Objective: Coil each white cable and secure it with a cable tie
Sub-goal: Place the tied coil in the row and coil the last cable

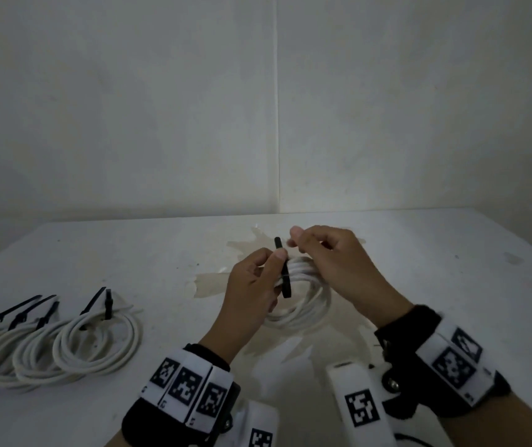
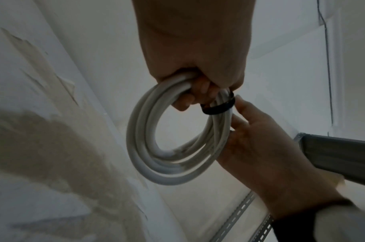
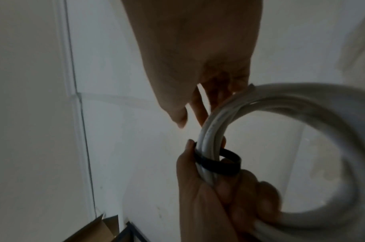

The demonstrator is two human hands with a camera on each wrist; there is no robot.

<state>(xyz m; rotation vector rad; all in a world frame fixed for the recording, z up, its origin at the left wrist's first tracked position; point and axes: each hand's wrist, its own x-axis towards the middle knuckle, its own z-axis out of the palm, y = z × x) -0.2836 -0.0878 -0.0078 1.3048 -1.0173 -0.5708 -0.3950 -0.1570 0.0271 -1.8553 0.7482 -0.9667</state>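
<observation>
left grip (image 1: 251, 285) clenched around white cable coil (image 1: 303, 298) and black tie (image 1: 283, 269); right grip (image 1: 332, 256) loosely curled, empty

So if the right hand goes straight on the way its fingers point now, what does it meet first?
Probably the black cable tie standing up from the white cable coil, with the left hand's thumb beside it. The right hand points leftward at them; depth is uncertain.

The head camera looked forward and down from above the white table (image 1: 97, 253) toward a wall. Each wrist camera sat close under its own hand, facing along the fingers. All three shared the coiled white cable (image 1: 306, 304) (image 2: 148, 147) (image 3: 301, 104) and its black cable tie (image 1: 284, 275) (image 2: 219, 108) (image 3: 219, 165).
</observation>
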